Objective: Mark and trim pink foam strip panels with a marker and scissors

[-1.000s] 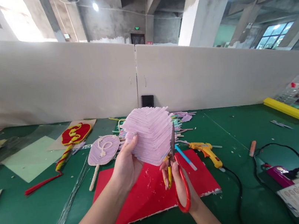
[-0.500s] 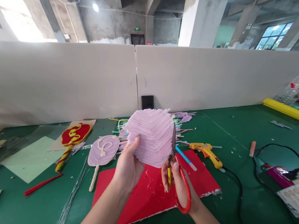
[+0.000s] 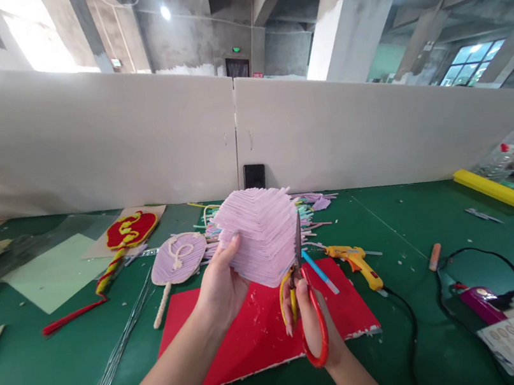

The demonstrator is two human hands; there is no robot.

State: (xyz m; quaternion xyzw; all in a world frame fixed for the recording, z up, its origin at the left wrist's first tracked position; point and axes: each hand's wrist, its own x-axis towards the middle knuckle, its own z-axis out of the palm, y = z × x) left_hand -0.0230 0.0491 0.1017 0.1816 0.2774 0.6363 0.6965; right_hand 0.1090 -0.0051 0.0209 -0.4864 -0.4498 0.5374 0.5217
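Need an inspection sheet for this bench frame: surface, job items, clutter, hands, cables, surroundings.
Surface: green table, with a red mat below the hands, flecked with white crumbs.
Job's things: pink woven piece held up above the mat; scissors with the blade at its right edge.
Clutter: yellow glue gun, pink fan piece, red-and-yellow ornament, wire rods, strip offcuts, purple tool.
Hands: left hand grips the pink woven piece; right hand holds the scissors by the handles.
Cables: black cable from the glue gun; black loop by the purple tool.
Surroundings: white partition boards behind the table; no other person seen.
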